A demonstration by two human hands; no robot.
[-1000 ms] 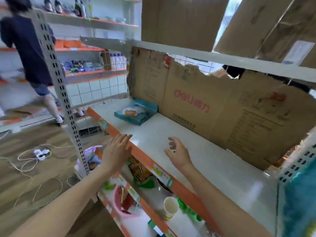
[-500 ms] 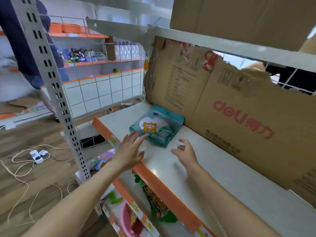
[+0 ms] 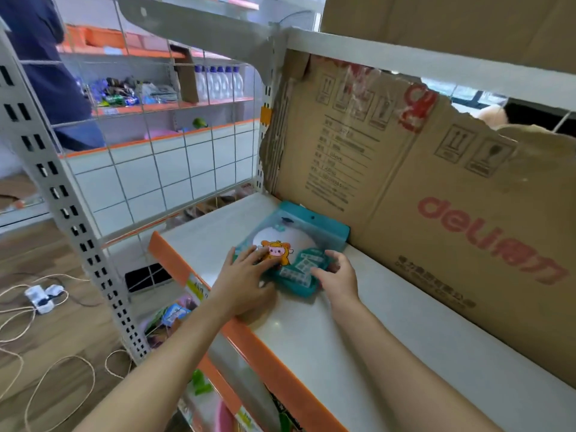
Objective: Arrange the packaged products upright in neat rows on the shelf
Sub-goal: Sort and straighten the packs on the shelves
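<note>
Floor: a white power strip (image 3: 43,297) lies on the wood floor (image 3: 62,338) at far left, with pale cord (image 3: 56,374) looped around it.
Upright: a grey slotted shelf post (image 3: 71,213) runs down the left side, with a wire grid panel (image 3: 174,169) behind it.
Background: a person in dark blue (image 3: 46,73) stands at upper left; a far shelf carries a row of white bottles with blue caps (image 3: 218,82).
Lower shelf: mixed packets (image 3: 171,316) show below the orange front edge, too blurred to name.
Shelf: the white shelf (image 3: 311,338) with an orange front strip (image 3: 274,369) carries the task's thing.
Left hand: the left hand (image 3: 246,282) lies on the near left part of the teal packaged product (image 3: 299,241); its fingers (image 3: 249,255) are spread and nearly straight, pressing flat on the packet's face, not curled round it.
Teal packaged product: it lies flat on the shelf near the back left corner, its top edge touching or just beside the cardboard; a cartoon figure shows on its front.
Right hand: the right hand (image 3: 338,275) is at the packet's near right edge, fingers curled at that edge; whether they actually pinch it cannot be told.
Backing: a torn brown cardboard sheet (image 3: 436,198) printed "deli" in red stands along the back of the shelf.
</note>
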